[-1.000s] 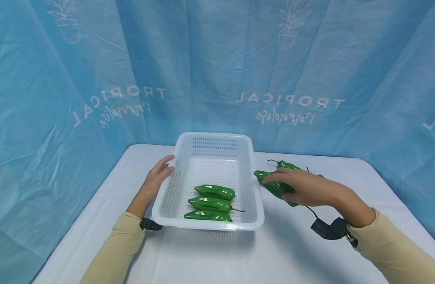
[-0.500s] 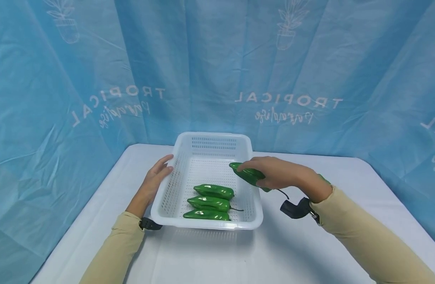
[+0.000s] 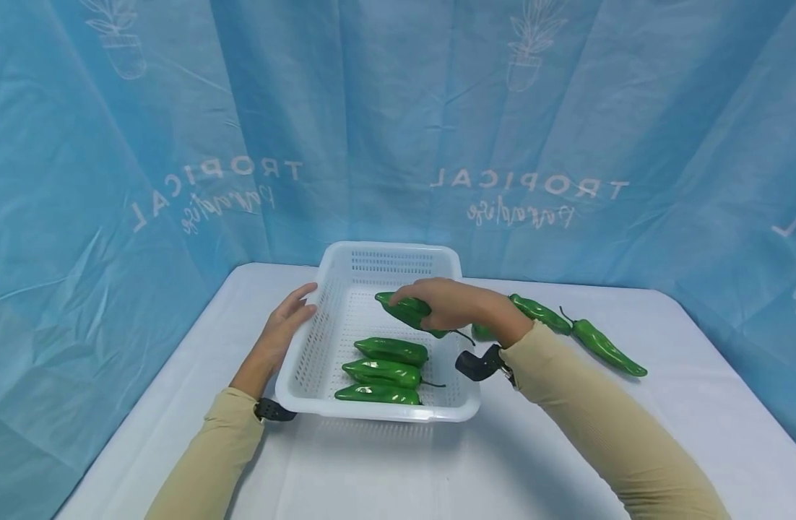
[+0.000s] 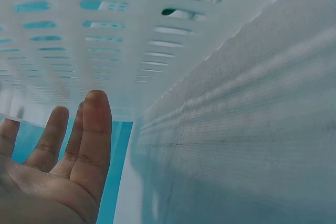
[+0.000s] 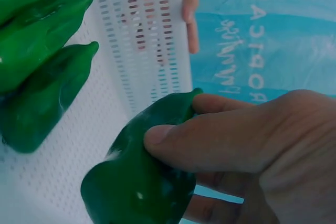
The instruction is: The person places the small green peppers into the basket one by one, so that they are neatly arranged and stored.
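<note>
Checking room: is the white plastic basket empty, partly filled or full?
Partly filled: in the basket, three green peppers lie side by side toward the near end, bare floor beyond; the right hand holds another pepper.

Seven green peppers [image 3: 383, 373], one basket [image 3: 378, 412], two hands [image 3: 284, 328]

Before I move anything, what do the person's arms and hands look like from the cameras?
The left hand and right hand are gloveless. The left sleeve and right sleeve are plain beige, with creases. Each wrist wears black gear: a small left wrist piece and a right wrist piece that juts out more.
</note>
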